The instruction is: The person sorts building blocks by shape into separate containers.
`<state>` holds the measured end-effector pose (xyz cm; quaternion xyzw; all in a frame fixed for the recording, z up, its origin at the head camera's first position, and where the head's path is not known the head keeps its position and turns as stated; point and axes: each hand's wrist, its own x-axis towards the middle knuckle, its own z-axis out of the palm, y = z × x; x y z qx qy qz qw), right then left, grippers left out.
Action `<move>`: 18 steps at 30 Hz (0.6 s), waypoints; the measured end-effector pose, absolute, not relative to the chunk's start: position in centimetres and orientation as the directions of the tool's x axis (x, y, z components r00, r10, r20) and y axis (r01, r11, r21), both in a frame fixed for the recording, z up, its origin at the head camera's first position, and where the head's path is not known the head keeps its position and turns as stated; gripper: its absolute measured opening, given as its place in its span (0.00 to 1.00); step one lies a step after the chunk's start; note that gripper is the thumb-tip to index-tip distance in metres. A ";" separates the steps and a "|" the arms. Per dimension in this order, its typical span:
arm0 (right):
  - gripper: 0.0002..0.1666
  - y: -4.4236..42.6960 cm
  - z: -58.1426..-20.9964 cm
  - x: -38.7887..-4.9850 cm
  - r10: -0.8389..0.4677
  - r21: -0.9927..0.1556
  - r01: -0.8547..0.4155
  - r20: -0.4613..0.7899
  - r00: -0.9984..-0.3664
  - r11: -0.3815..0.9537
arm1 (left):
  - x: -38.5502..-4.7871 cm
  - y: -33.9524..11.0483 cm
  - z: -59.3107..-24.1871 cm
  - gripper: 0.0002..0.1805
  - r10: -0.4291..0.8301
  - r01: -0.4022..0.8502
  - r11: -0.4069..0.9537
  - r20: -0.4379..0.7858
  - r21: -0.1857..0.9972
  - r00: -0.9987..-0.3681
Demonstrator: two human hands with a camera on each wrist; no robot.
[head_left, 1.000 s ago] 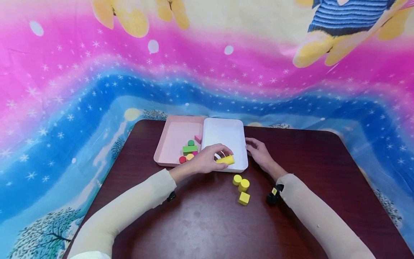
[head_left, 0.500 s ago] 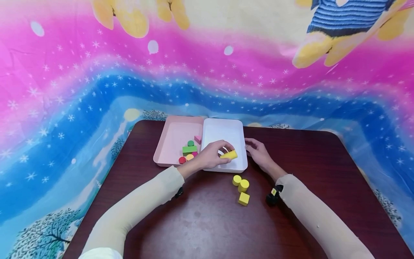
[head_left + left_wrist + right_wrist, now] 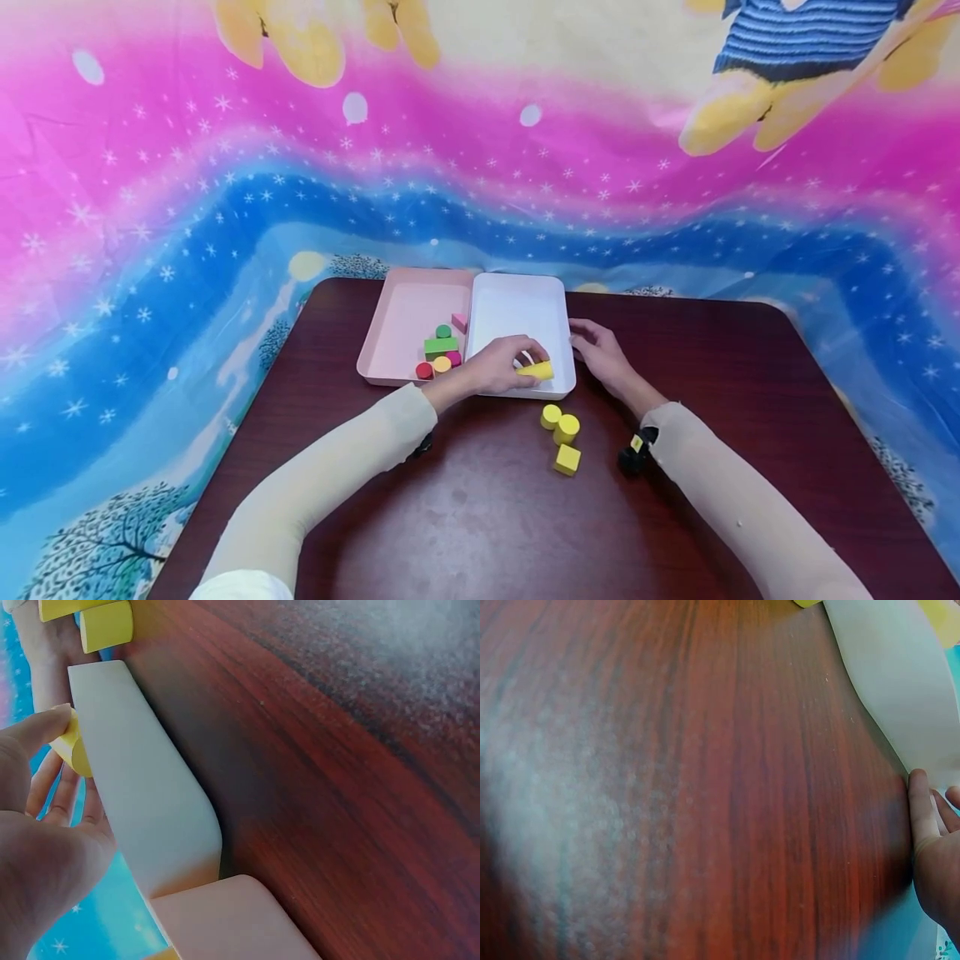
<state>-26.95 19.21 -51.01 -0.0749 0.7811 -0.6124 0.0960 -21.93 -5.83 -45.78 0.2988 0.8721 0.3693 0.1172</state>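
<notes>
My left hand (image 3: pixel 501 365) pinches a yellow wooden block (image 3: pixel 537 370), which looks like a cylinder lying on its side, low at the front right of the white tray (image 3: pixel 517 302). In the left wrist view the tray wall hides part of that block (image 3: pixel 73 750). Against the tray's right wall rests my right hand (image 3: pixel 603 354), its fingers touching the side and holding nothing. On the table before the tray stand two yellow cylinders (image 3: pixel 567 428) and a yellow cube (image 3: pixel 567 460).
A pink tray (image 3: pixel 408 304) adjoins the white one on the left. Inside it lie a green block (image 3: pixel 441 345), a red cylinder (image 3: pixel 424 370) and several other coloured pieces. The dark wooden table (image 3: pixel 465 517) meets a patterned cloth (image 3: pixel 480 192) at the back.
The left hand has shifted right with the yellow block, then dipped slightly toward the tray's front right. My right hand stays against the tray, and the loose yellow blocks have not moved.
</notes>
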 end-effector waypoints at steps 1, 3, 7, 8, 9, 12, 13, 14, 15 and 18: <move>0.27 19.2 -50.9 -26.9 -0.233 -0.971 0.000 -0.058 -0.971 0.241 | -22.0 -5.8 -45.8 0.20 0.608 0.433 0.555 0.009 0.710 -0.794; 0.27 19.2 -50.8 -26.9 -0.233 -0.970 -0.004 -0.054 -0.971 0.243 | -22.2 -5.7 -45.9 0.20 0.605 0.429 0.567 -0.003 0.704 -0.796; 0.26 19.1 -50.8 -26.8 -0.228 -0.969 0.001 -0.059 -0.972 0.247 | -22.4 -5.5 -45.9 0.19 0.602 0.416 0.580 -0.024 0.700 -0.798; 0.27 19.1 -50.8 -26.8 -0.233 -0.968 -0.001 -0.059 -0.971 0.249 | -22.5 -5.4 -46.0 0.19 0.602 0.412 0.582 -0.031 0.701 -0.798; 0.27 19.1 -50.9 -26.8 -0.231 -0.969 0.002 -0.062 -0.971 0.249 | -22.5 -5.4 -46.1 0.19 0.604 0.408 0.583 -0.039 0.702 -0.796; 0.27 19.1 -51.0 -26.8 -0.231 -0.969 0.004 -0.063 -0.971 0.246 | -22.4 -5.3 -46.2 0.18 0.606 0.393 0.582 -0.058 0.712 -0.793; 0.27 19.1 -51.0 -26.8 -0.235 -0.970 0.001 -0.061 -0.970 0.245 | -22.4 -5.3 -46.3 0.18 0.606 0.388 0.583 -0.063 0.713 -0.793; 0.27 19.1 -51.0 -26.8 -0.238 -0.970 -0.002 -0.058 -0.970 0.242 | -22.5 -5.3 -46.4 0.18 0.606 0.385 0.584 -0.069 0.715 -0.792; 0.27 19.1 -51.0 -26.8 -0.237 -0.971 0.000 -0.058 -0.970 0.238 | -22.5 -5.3 -46.4 0.18 0.608 0.381 0.583 -0.073 0.717 -0.791; 0.28 19.1 -50.5 -26.6 -0.248 -0.973 0.004 -0.063 -0.967 0.232 | -22.8 -5.3 -46.6 0.17 0.615 0.369 0.581 -0.094 0.725 -0.783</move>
